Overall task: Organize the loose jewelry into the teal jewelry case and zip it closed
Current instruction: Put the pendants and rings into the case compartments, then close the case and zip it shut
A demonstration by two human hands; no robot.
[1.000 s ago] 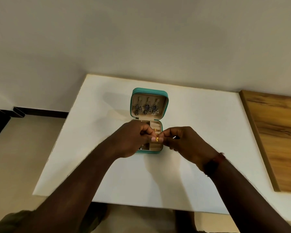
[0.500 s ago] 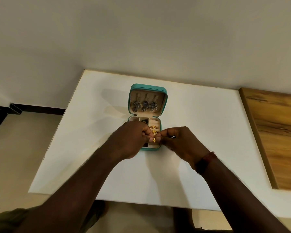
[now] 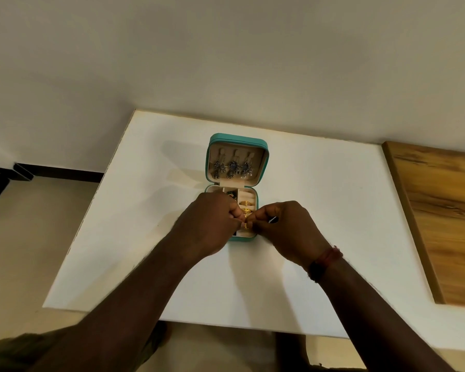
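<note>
Just beyond the hands, head view: teal jewelry case (image 3: 236, 142) lies open on the desk (image 3: 320, 197), lid upright at the far side, base tray partly under the knuckles.

Done so far, as I read it:
- three dark drop earrings (image 3: 232, 167) hang in a row inside the lid
- gold rings (image 3: 246, 206) sit in the ring rolls on the tray's right side, just past the fingertips
- a dark piece lies in a far compartment of the tray; can't tell what it is

In hand now: left hand (image 3: 211, 224) and right hand (image 3: 285, 226) meet over the near edge of the tray, both pinching a small gold piece (image 3: 245, 225) between the fingertips. Looks like a ring or an earring; too small to say.

Left to do, by my estimate: seat this piece, fold the lid down, run the zip. No other loose jewelry shows on the desk around the hands, so likely this is the last item or close to it. The hands cover part of the tray, so its near compartments are unknown.

Surface and room: desk is a plain white slab, bare apart from the case. To the right of the right hand, well apart, a wood-grain panel (image 3: 440, 224) butts the desk edge. Beyond the case, a blank off-white wall (image 3: 226, 63). Left of the left arm, beige floor with a dark skirting strip (image 3: 51, 171).
</note>
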